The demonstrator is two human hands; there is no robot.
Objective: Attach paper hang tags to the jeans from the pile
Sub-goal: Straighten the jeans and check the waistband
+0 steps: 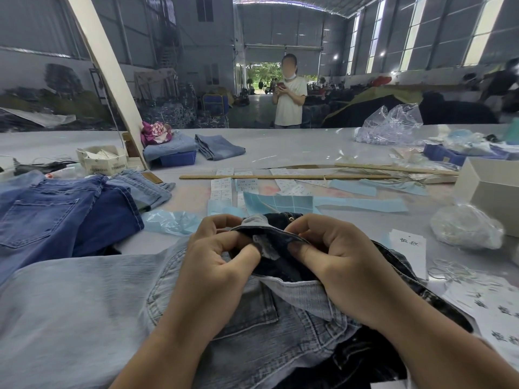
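Table: dark jeans waistband pinched between hands.

— What colours do we see on the jeans?
— We see dark, near-black denim with a pale grey lining, over light grey-blue jeans; mid-blue jeans to the left.
— And the papers?
— We see white tags with black characters and light blue sheets.

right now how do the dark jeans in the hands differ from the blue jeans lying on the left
The dark jeans are near-black and bunched, their waistband pinched by the left hand and the right hand. The blue jeans are mid-blue, lie flat on the table untouched, back pocket up. Both are denim.
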